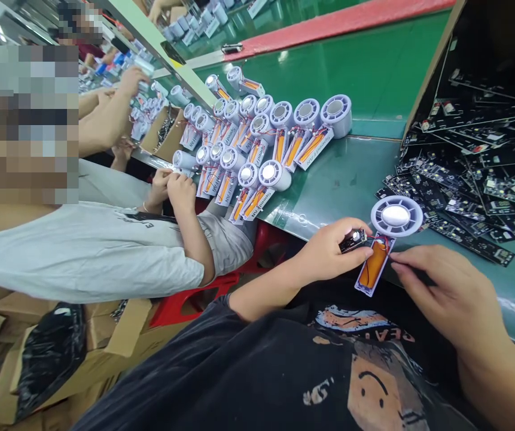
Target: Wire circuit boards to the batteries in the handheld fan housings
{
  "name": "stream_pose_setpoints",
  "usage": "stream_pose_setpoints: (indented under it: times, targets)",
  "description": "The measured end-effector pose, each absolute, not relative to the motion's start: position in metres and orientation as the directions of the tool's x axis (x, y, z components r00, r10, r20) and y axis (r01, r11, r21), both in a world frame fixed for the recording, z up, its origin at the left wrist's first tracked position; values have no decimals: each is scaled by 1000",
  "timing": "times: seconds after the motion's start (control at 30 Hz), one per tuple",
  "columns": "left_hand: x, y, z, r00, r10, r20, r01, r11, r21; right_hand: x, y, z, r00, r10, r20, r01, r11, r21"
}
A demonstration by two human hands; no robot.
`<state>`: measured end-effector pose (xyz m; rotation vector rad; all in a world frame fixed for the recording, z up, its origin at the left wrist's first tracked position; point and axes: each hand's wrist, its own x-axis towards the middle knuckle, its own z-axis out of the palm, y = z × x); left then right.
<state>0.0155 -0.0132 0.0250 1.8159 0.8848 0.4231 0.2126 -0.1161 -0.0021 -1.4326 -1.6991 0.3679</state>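
A purple fan unit [396,216] with a round slotted head and an open handle is at the table's near edge. An orange battery [372,263] and thin red and black wires show in the handle. My left hand [335,248] holds a small black circuit board [353,239] between thumb and fingers, beside the wires. On the other side, my right hand [450,287] has thumb and index finger brought together at the handle's edge; what they pinch is too small to make out.
Many similar fan units [270,173] stand on the green table [333,179] to the left. Black circuit boards [468,239] lie heaped at the right, spilling from a carton. A co-worker in a grey shirt [91,251] sits at the left, near open cardboard boxes [127,329].
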Motion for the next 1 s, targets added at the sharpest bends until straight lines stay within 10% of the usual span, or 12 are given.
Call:
stream_pose_setpoints:
  times: [0.13, 0.33, 0.57, 0.77, 1.0]
  targets:
    - [18, -9, 25, 700, 710, -69, 322, -228, 919, 207, -116, 1, 373, 915, 152, 169, 94, -981]
    - [21, -10, 20, 689, 722, -61, 177, -87, 980, 192, -105, -6, 364, 931, -16, -331, 113, -937]
    - [27, -8, 13, 691, 654, -309, -13, 438, 899, 186, -104, 10, 351, 912, 212, 131, 177, -976]
    - [27, -2, 14, 688, 641, -341, 14, 458, 889, 187, -82, 27, 361, 895, 262, 258, 174, -950]
    - [21, -6, 2, 657, 725, -206, -53, 317, 947, 190, -68, 34, -41, 877, 480, 752, 343, -563]
